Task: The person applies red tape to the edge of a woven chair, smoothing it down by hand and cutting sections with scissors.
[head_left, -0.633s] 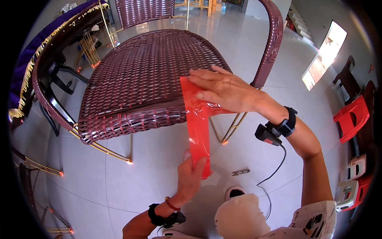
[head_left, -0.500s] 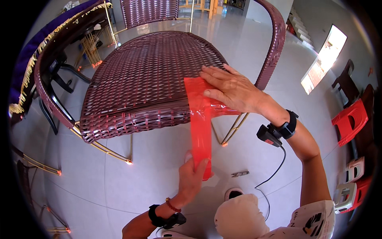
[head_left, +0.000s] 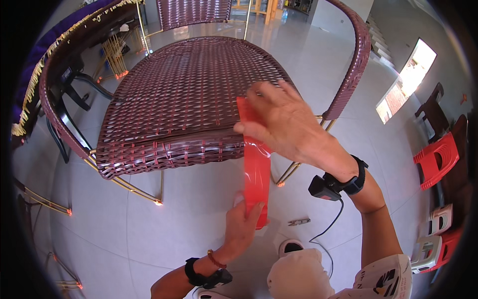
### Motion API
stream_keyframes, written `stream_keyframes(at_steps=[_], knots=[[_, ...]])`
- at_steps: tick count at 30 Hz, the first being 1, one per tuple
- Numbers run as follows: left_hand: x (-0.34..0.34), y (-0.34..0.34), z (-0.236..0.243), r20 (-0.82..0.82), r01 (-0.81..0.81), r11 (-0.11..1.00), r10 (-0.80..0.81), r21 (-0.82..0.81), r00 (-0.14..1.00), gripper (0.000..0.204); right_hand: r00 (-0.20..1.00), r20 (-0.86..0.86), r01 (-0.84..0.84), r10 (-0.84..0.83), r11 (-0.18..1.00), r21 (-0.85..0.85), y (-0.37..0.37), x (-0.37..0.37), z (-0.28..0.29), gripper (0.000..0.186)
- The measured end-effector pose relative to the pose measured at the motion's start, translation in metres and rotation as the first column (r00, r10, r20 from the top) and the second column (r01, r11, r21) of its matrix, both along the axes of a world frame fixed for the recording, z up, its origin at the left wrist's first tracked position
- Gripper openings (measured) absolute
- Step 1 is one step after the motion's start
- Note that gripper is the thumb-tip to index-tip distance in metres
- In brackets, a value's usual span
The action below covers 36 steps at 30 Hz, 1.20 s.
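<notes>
A dark red-brown woven chair [head_left: 184,84] with curved armrests stands before me. A strip of glossy red tape [head_left: 256,172] hangs from the right part of its seat's front edge, with its upper end lying on the weave. My left hand [head_left: 241,224], below the seat, is closed round the lower end of the tape and keeps the strip stretched downward. Whether a roll sits inside that grip is mostly hidden by the fingers. My right hand [head_left: 286,122] is over the seat's front right corner, covering part of the tape, its fingers spread and slightly blurred.
Small snips [head_left: 299,222] lie on the tiled floor near my foot. A black cable [head_left: 326,230] runs down from my right wrist device. Red plastic stools [head_left: 438,159] and pale stools stand at right. Gold metal chair legs [head_left: 47,203] with orange ends stick in from the left.
My right hand has lifted from the seat and moved slightly left and down, its fingers curling more. My left hand still holds the tape, a little lower. The view has shifted slightly.
</notes>
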State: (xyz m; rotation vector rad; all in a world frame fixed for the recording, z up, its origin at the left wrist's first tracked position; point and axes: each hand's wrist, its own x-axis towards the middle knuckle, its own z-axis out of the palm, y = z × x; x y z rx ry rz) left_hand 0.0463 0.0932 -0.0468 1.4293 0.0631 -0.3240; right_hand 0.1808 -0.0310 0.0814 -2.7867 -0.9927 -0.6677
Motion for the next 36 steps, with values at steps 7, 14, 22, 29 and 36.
stream_keyframes(at_steps=[7,14,22,29,36], knots=[[0.002,-0.005,-0.003,-0.035,-0.053,0.997,0.051,-0.057,0.998,0.023,0.977,-0.193,-0.096,0.095,0.995,0.006,0.013,0.005,-0.009,0.071],[0.004,-0.001,-0.008,0.007,-0.008,0.999,0.008,-0.043,1.000,0.024,0.965,-0.204,-0.176,0.167,0.984,-0.029,0.015,0.012,-0.008,0.075],[0.007,0.001,-0.011,0.009,-0.018,0.999,0.019,-0.038,1.000,0.024,0.985,-0.174,-0.022,-0.001,0.991,-0.129,-0.035,0.010,-0.006,0.067],[0.004,-0.001,-0.009,0.029,-0.018,0.999,0.019,-0.037,0.999,0.025,0.993,-0.092,0.059,-0.069,0.993,-0.105,-0.032,0.005,0.004,0.065],[0.005,-0.003,-0.012,0.042,-0.069,0.994,0.073,-0.080,0.996,0.023,0.952,-0.219,-0.213,0.214,0.977,0.026,-0.008,0.013,-0.006,0.061]])
